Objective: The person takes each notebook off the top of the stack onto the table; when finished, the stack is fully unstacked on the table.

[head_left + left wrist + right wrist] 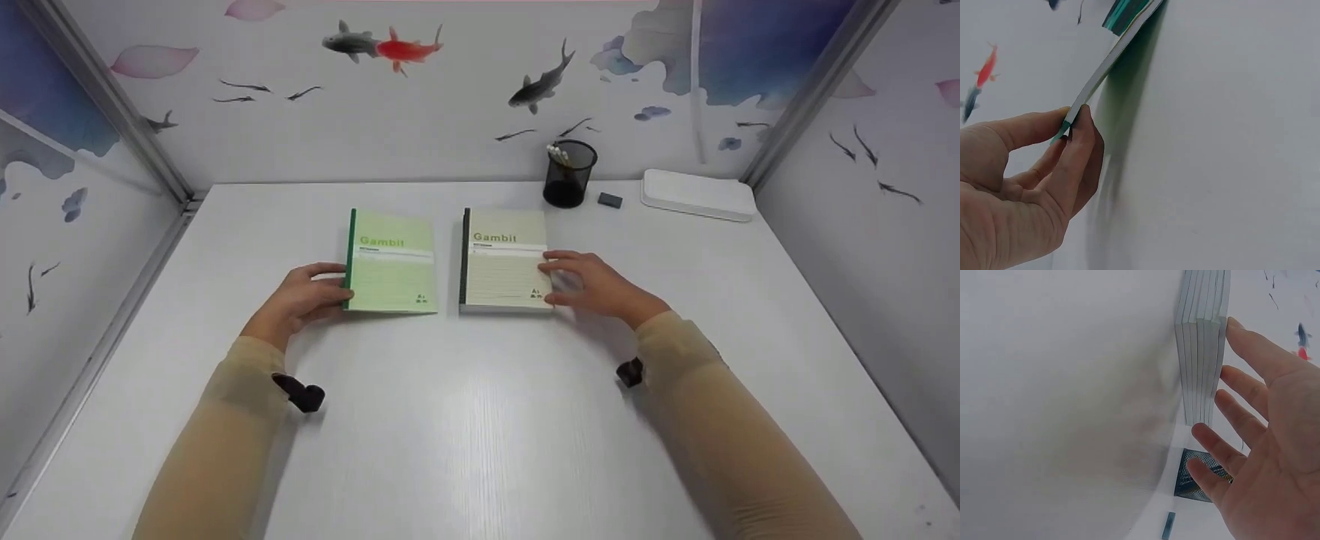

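My left hand [306,296] pinches a light green notebook [391,281] by its dark green spine. In the left wrist view, thumb and fingers lie on either side of the notebook [1107,61], which is tilted up off the table at that edge. To its right lies a stack of several notebooks [506,281], the top one cream with a black spine. At the stack's right edge is my right hand [600,285], its fingers spread and loosely bent. The right wrist view shows the page edges of the stack [1199,365] beside the fingertips, not gripped.
Behind the notebooks stand a black mesh pen holder [568,176] with white-tipped sticks, a small dark grey eraser-like block [610,200] and a white case [697,196]. Printed panels [450,127] wall the white table [465,420] at the back and sides.
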`<state>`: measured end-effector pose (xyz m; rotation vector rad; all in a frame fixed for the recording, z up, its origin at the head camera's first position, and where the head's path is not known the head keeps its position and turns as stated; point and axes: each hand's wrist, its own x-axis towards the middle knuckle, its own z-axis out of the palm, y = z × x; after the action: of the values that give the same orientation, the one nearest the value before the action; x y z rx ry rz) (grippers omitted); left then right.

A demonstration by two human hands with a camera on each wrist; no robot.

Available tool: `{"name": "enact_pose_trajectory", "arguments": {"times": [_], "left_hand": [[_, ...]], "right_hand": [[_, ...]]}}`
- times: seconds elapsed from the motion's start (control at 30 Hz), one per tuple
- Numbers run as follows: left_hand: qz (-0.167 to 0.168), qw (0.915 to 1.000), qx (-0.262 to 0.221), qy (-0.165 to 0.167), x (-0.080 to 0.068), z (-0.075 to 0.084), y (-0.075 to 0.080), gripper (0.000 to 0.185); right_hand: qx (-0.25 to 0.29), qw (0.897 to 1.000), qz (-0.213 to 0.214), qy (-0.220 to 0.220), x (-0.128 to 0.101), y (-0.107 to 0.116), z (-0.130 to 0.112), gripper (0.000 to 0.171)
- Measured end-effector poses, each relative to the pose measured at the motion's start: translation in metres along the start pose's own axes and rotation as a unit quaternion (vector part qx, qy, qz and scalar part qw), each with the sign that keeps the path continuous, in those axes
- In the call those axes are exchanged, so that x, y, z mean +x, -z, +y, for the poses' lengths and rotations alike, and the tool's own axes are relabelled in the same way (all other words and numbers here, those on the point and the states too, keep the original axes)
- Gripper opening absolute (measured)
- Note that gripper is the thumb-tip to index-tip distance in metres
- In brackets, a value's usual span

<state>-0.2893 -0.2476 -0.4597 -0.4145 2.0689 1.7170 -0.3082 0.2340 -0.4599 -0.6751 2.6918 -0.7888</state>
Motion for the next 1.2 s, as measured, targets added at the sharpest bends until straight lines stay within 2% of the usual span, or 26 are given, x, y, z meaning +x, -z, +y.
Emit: {"name": "enact_pose_trajectory", "arguments": {"times": [0.1,0.23,0.4,0.63,0.97,1.1,1.2], "left_hand": [[0.01,0.9994,0.029,-0.016,0.0,-0.002,0.0,0.081],[0.028,0.992,0.115,-0.042,-0.002,-0.003,-0.001,0.077],[0.044,0.9728,0.222,-0.05,-0.005,-0.001,-0.004,0.06],[0.054,0.9431,0.319,-0.078,-0.009,0.007,-0.015,0.061],[0.073,0.915,0.39,-0.075,-0.01,0.006,-0.017,0.058],[0.095,0.907,0.399,-0.096,-0.011,0.007,-0.023,0.06],[0.106,0.908,0.385,-0.127,-0.01,0.007,-0.033,0.055]], "right_hand": [[0.001,1.0,0.002,0.001,0.0,0.0,-0.001,0.059],[0.0,1.0,0.006,0.001,-0.001,-0.004,-0.001,0.058],[-0.003,1.0,-0.001,0.006,0.0,-0.009,-0.001,0.059],[-0.008,1.0,0.004,-0.002,-0.001,-0.004,-0.002,0.059],[0.007,1.0,0.005,-0.008,-0.001,-0.007,0.0,0.06],[0.01,1.0,0.002,-0.016,-0.001,-0.005,0.001,0.06],[0.008,1.0,0.003,-0.017,0.0,-0.003,0.002,0.059]]}}
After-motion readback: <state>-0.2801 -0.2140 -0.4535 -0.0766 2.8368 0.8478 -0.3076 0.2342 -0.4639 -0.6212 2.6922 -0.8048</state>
